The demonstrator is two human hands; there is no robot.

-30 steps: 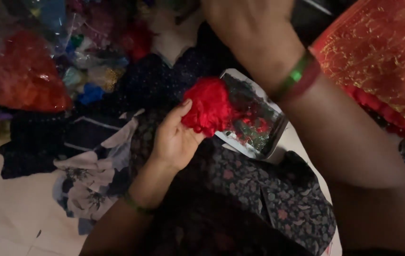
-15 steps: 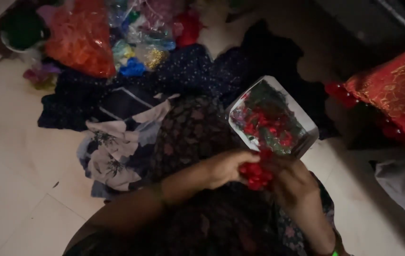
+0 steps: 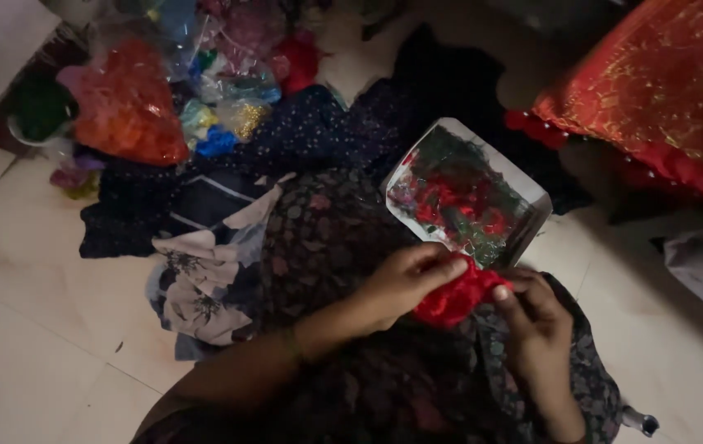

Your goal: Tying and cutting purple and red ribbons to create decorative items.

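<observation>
Both hands meet over the person's lap, low in the head view, just below a clear plastic tray [image 3: 537, 200]. The left hand [image 3: 405, 281] has its grip closed on a small red ruffled fabric piece [image 3: 454, 298], thumb and fingers pinching its upper left edge. The right hand [image 3: 536, 316] grips the same piece from the right, its fingertips pinched on the red edge, so the fabric is stretched between the two hands and rests against the dark patterned garment [image 3: 327, 238] covering the lap.

The tray lies tilted just above the hands and touches the lap cloth; it holds a loose heap of red and dark green trimmings [image 3: 458, 193], packed close together. Up and to the left of the tray, well apart from it, sits a pile of clear plastic bags: an orange-red filled bag [image 3: 125, 103] is the largest, with smaller bags of blue, gold and pink bits [image 3: 224, 123] beside it. Left of the tray, a pale floral cloth [image 3: 199, 271] spreads over the tiled floor [image 3: 31, 329]. To the right of the tray, near it, lies a red cushion with gold threadwork [image 3: 668, 90]
</observation>
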